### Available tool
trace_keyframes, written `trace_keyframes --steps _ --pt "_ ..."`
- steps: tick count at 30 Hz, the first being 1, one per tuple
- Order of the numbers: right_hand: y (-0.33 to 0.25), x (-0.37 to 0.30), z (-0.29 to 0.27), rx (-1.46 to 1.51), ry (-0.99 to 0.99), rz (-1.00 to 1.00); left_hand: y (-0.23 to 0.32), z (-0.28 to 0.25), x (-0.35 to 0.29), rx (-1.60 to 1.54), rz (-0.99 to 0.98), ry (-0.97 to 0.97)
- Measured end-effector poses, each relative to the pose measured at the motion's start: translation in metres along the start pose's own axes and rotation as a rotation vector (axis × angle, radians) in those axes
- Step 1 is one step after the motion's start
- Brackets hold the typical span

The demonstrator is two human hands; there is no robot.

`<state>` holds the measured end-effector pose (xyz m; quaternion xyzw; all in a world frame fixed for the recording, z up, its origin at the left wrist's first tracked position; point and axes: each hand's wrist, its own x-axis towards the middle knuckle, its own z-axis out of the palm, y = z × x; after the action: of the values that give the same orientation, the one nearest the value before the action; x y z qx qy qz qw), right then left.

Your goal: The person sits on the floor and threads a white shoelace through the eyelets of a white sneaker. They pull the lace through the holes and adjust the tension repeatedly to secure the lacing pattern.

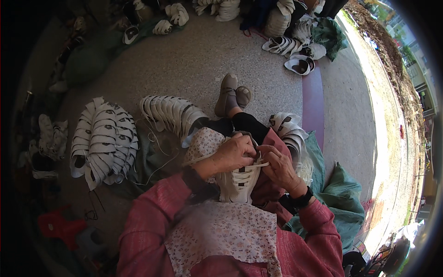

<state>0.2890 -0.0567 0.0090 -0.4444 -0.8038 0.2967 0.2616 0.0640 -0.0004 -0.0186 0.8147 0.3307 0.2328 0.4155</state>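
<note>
A cream shoe upper (236, 187) lies in my lap, its toe end toward me, with a pale shoelace running in rows across its front. My left hand (233, 153) is closed at the upper's far left side, fingertips pinched near the top eyelets. From under it a length of shoelace (199, 159) sticks out to the left. On the right side my right hand (278, 167) is closed too, thumb and fingers pinching the lace close to the left fingertips. The exact spot where the fingertips meet is partly hidden.
Nested white shoe uppers lie in stacks (104, 141) at left, in a curved row (173, 113) beyond my lap, and by my right leg (288, 127). Green sacking (341, 194) is at right, a red plastic object (60, 226) at lower left. More uppers (300, 64) lie far right.
</note>
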Motion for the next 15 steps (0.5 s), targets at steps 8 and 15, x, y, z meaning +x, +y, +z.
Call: trace_keyframes --steps 8,15 --pt "0.001 0.006 -0.006 0.168 -0.031 -0.078 -0.005 -0.001 -0.002 -0.028 0.051 0.079" --pt "0.010 0.006 0.010 0.133 0.000 -0.085 -0.008 -0.010 0.017 -0.121 -0.204 -0.048"
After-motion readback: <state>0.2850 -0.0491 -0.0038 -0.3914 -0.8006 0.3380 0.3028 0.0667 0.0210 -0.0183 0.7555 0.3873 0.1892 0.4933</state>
